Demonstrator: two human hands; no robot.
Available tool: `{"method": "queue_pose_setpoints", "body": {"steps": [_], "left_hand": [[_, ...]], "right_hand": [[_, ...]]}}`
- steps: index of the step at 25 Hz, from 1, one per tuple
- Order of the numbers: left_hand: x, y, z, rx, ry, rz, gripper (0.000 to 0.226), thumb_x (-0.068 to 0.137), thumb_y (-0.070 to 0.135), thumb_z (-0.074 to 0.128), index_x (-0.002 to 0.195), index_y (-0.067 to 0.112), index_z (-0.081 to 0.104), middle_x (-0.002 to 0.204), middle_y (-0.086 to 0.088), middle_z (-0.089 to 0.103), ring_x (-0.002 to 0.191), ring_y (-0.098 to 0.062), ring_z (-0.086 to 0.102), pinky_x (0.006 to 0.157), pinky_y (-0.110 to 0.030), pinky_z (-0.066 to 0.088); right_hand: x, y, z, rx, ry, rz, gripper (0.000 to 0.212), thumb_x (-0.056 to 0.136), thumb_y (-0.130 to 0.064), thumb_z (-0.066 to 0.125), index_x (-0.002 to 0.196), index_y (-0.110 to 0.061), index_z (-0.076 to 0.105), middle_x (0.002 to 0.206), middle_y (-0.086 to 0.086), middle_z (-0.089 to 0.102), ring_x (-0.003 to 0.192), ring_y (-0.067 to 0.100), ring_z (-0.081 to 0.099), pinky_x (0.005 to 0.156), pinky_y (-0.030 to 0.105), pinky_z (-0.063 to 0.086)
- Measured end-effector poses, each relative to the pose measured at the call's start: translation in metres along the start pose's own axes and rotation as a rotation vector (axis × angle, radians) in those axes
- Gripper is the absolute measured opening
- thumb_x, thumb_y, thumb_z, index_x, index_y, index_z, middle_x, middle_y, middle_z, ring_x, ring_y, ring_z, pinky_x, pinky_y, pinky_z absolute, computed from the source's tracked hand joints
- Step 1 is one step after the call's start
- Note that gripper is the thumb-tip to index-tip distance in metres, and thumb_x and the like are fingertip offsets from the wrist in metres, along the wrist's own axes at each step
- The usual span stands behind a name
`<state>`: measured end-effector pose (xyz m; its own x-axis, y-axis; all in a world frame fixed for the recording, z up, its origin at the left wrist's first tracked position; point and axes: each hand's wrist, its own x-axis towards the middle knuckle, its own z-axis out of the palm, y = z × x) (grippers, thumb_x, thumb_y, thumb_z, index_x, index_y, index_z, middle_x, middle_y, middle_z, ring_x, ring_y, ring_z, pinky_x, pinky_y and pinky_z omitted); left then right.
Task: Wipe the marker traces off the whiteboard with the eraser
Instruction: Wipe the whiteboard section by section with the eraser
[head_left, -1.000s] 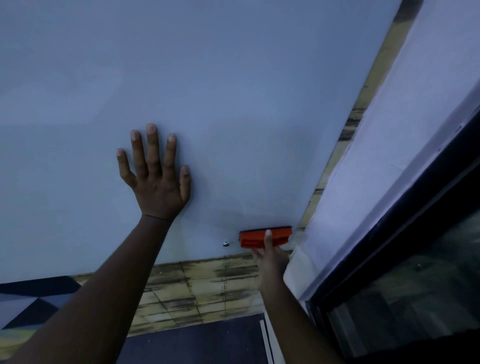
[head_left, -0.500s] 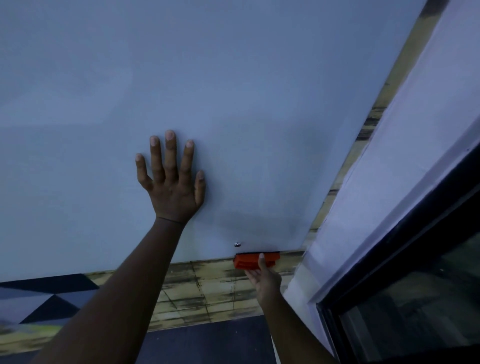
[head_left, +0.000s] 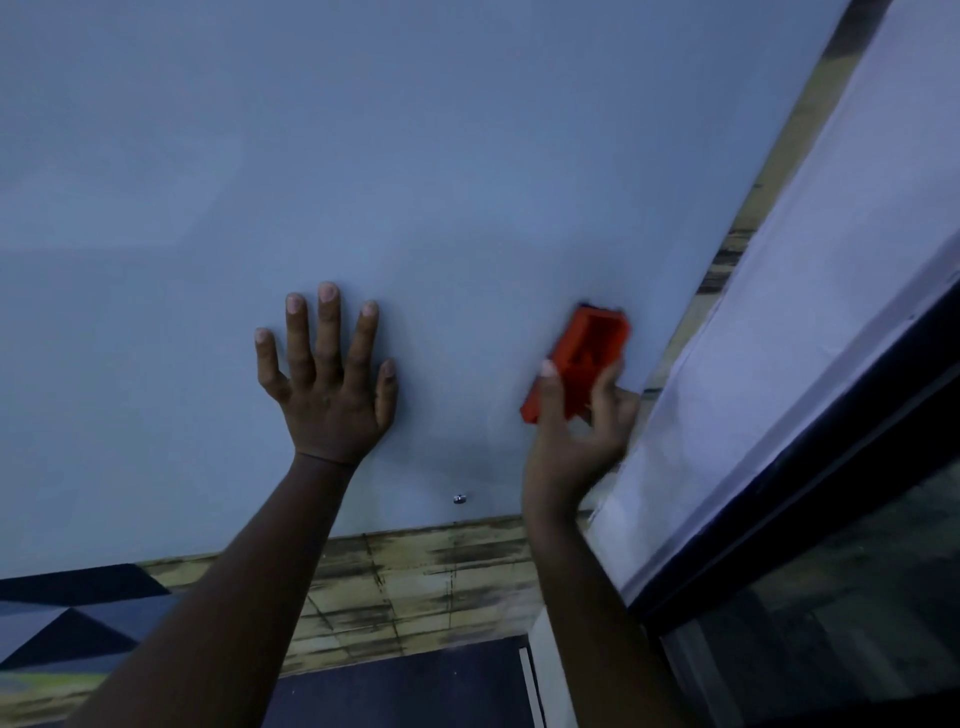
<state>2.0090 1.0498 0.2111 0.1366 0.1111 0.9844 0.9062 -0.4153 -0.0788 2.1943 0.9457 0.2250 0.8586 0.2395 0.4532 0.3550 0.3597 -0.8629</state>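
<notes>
The eraser (head_left: 582, 358) has risen from the lower edge; the right hand (head_left: 574, 431) pinches it against the whiteboard (head_left: 467, 156), and the left hand (head_left: 332, 384), spread flat, steadies.

- L hand (head_left: 327, 395) pressing flat on whiteboard (head_left: 415, 156), fingers spread.
- R hand (head_left: 576, 436) gripping orange eraser (head_left: 584, 358) against board nr its right edge, eraser tilting.

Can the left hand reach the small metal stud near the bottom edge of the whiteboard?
Probably yes. The left hand lies flat on the whiteboard, and the stud sits just below it, uncovered.
</notes>
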Motion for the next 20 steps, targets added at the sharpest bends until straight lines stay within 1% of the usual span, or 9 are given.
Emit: {"method": "queue_pose_setpoints", "body": {"steps": [1,3,6,9,12,14,15,17,20], "left_hand": [[-0.001,0.0,0.0,-0.005,-0.001,-0.002,0.066,0.108,0.039,0.038,0.17,0.02,0.023,0.179,-0.007,0.006,0.166,-0.03,0.006,0.132,-0.053,0.004],[-0.005,-0.001,0.001,0.001,-0.003,0.007,0.066,0.109,0.04,0.038,0.17,0.02,0.023,0.179,-0.008,0.006,0.166,-0.031,0.006,0.132,-0.054,0.004],[-0.012,-0.004,0.001,-0.003,-0.013,0.022,0.067,0.109,0.04,0.039,0.17,0.019,0.023,0.179,-0.009,0.006,0.166,-0.031,0.005,0.132,-0.055,0.003],[-0.019,-0.007,-0.001,0.005,-0.028,0.047,0.066,0.109,0.04,0.04,0.17,0.02,0.024,0.179,-0.008,0.006,0.166,-0.031,0.005,0.132,-0.055,0.002],[-0.027,-0.007,-0.002,-0.016,-0.046,0.029,0.065,0.11,0.041,0.041,0.17,0.022,0.025,0.18,-0.008,0.005,0.166,-0.03,0.003,0.132,-0.056,0.001],[-0.035,-0.008,-0.003,-0.009,-0.065,0.032,0.065,0.11,0.042,0.044,0.17,0.023,0.027,0.18,-0.008,0.004,0.166,-0.03,0.002,0.132,-0.057,0.0],[-0.039,-0.01,-0.004,-0.007,-0.081,0.034,0.065,0.11,0.043,0.045,0.169,0.024,0.027,0.18,-0.008,0.004,0.166,-0.03,0.002,0.132,-0.057,-0.001],[-0.047,-0.013,-0.009,-0.004,-0.125,0.037,0.065,0.11,0.045,0.048,0.169,0.026,0.028,0.18,-0.007,0.004,0.166,-0.03,0.001,0.132,-0.058,0.0],[-0.056,-0.026,-0.018,0.031,-0.194,0.089,0.068,0.107,0.05,0.056,0.168,0.029,0.032,0.18,-0.007,0.006,0.166,-0.029,0.004,0.131,-0.058,0.004]], "right_hand": [[-0.012,-0.005,0.007,-0.116,-0.1,-0.119,0.063,0.085,-0.038,0.081,0.138,-0.009,0.063,0.101,-0.001,0.053,0.094,0.012,0.058,0.084,0.019,0.05],[-0.043,0.002,0.006,-0.34,-0.304,-0.321,0.068,0.086,-0.043,0.079,0.145,-0.016,0.058,0.106,0.005,0.055,0.097,0.019,0.054,0.082,0.028,0.051],[-0.05,0.032,-0.016,-0.432,-0.403,-0.376,0.068,0.086,-0.047,0.078,0.145,-0.021,0.058,0.109,0.004,0.056,0.099,0.019,0.055,0.079,0.032,0.053],[-0.033,0.057,-0.041,-0.368,-0.296,-0.166,0.071,0.084,-0.046,0.079,0.144,-0.013,0.059,0.109,0.004,0.058,0.098,0.015,0.061,0.081,0.026,0.056],[-0.027,0.085,-0.061,-0.258,-0.201,0.156,0.069,0.082,-0.039,0.085,0.138,-0.005,0.064,0.109,0.006,0.065,0.096,0.008,0.067,0.085,0.035,0.062],[-0.032,0.1,-0.066,-0.199,-0.132,0.331,0.066,0.08,-0.052,0.084,0.124,-0.005,0.071,0.096,0.003,0.071,0.086,0.008,0.067,0.081,0.037,0.062],[-0.037,0.108,-0.068,-0.197,-0.114,0.397,0.064,0.08,-0.058,0.081,0.115,-0.005,0.073,0.084,-0.001,0.07,0.076,0.008,0.064,0.075,0.032,0.06],[-0.05,0.116,-0.069,-0.202,-0.095,0.486,0.054,0.083,-0.056,0.079,0.101,-0.005,0.073,0.073,-0.003,0.064,0.068,0.009,0.056,0.068,0.026,0.052],[-0.072,0.135,-0.07,-0.213,-0.138,0.64,0.044,0.086,-0.049,0.077,0.101,-0.008,0.075,0.089,0.009,0.076,0.079,0.017,0.066,0.079,0.035,0.054]]}}
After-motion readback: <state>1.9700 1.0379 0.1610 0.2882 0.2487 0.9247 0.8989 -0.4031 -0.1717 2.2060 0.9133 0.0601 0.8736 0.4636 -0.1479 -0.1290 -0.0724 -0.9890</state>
